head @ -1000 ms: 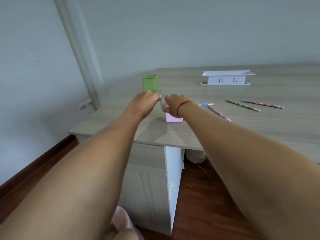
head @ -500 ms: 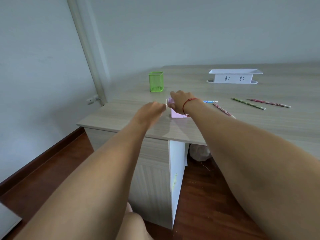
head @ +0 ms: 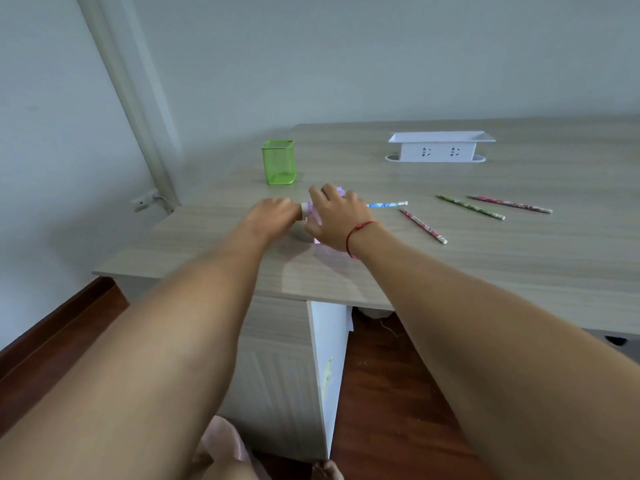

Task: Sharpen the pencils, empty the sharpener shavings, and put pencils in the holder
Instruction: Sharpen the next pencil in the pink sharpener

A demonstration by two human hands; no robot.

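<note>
Pink sharpener (head: 320, 242) at frame centre on the tabletop (head: 485, 258), blue pencil (head: 386, 204) in its right side | your left hand (head: 273, 216) has dropped from the green holder (head: 279, 162) to the crank, fingers curled on it | right hand (head: 337, 220) fingers clamp the body | sharpening just starting; three pencils (head: 469, 206) wait to the right.

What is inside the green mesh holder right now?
Nothing shows through the green mesh holder; no pencil sticks out above its rim. Its floor is too blurred to rule out small items.
</note>
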